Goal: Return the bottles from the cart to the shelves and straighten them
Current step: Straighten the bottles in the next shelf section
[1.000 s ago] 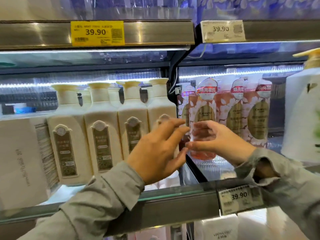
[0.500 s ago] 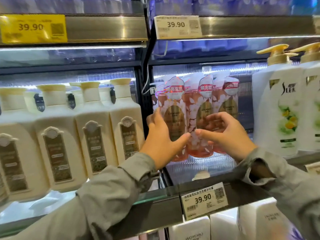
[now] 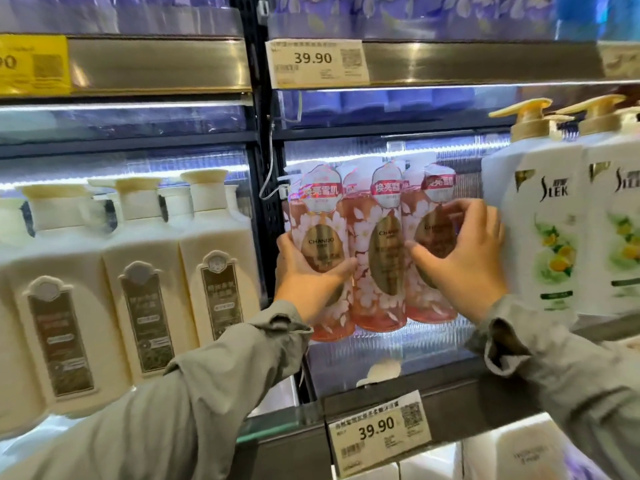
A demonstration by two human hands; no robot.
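Three pink floral bottles stand side by side on the lit shelf (image 3: 381, 351). My left hand (image 3: 308, 282) grips the left pink bottle (image 3: 317, 220) low on its body, thumb across the front. The middle pink bottle (image 3: 379, 244) stands between my hands, untouched as far as I can see. My right hand (image 3: 464, 251) wraps the right pink bottle (image 3: 433, 206), fingers curled over its right side and thumb on its front label. The bottles' pump tops are partly hidden by glare.
Cream bottles (image 3: 145, 299) fill the shelf bay to the left. White pump bottles with green labels (image 3: 540, 237) stand close on the right, touching my right hand's knuckles. A 39.90 price tag (image 3: 379, 433) hangs on the shelf's front rail. More white packs sit below.
The view has swung right, onto the pink bottles. My left hand moved from the cream bottles to the left pink bottle, and my right hand shifted to the right pink bottle.
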